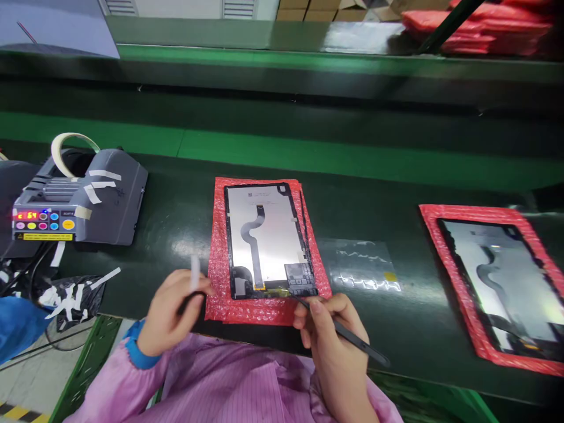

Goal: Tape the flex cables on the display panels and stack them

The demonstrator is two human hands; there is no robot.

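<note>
A tablet screen assembly [273, 247] with a silvery back, black frame and curved grey ribbon cable [252, 235] lies on red bubble-wrap bags [219, 252]. My right hand [332, 335] grips black tweezers [352, 336], their tip at the lower right edge of the assembly, beside the yellowish connector area. At the lower left corner of the bags is my left hand [174, 308], its fingers curled. A short white tape strip [194, 272] stands up at its index finger; whether it is pinched or only stuck there is hard to make out.
On the left a grey tape dispenser [118, 197] carries a tape roll [66, 154]. A clear plastic sheet [365, 264] with a yellow tab lies right of the assembly. Farther right, another screen assembly [506, 282] rests on red bubble wrap. A raised green ledge [264, 141] runs behind.
</note>
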